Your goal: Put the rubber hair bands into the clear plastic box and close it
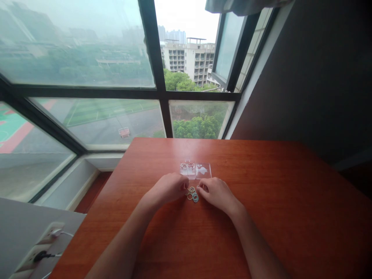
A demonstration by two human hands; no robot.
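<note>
A small pile of pale yellow and blue-green rings (192, 195), looking like small hair ties, lies on the table between my hands. My left hand (171, 187) is at its left side, fingers curled together, with a yellowish ring right by the fingertips; whether it is gripped is unclear. On the right, my right hand (216, 192) has thumb and forefinger closed in a pinch, and anything between them is too small to name. Just beyond my hands sits a clear plastic box (192, 173) with its lid (206, 170) folded open to the right. Reddish-brown rings (184, 166) lie in its rear compartments.
The reddish wooden table (279, 193) extends on both sides of my arms. Dark-framed windows (162, 95) stand behind it, one pane (229, 46) swung open. At the lower left, plugs sit in wall sockets (43, 248). A dark wall (314, 85) rises at the right.
</note>
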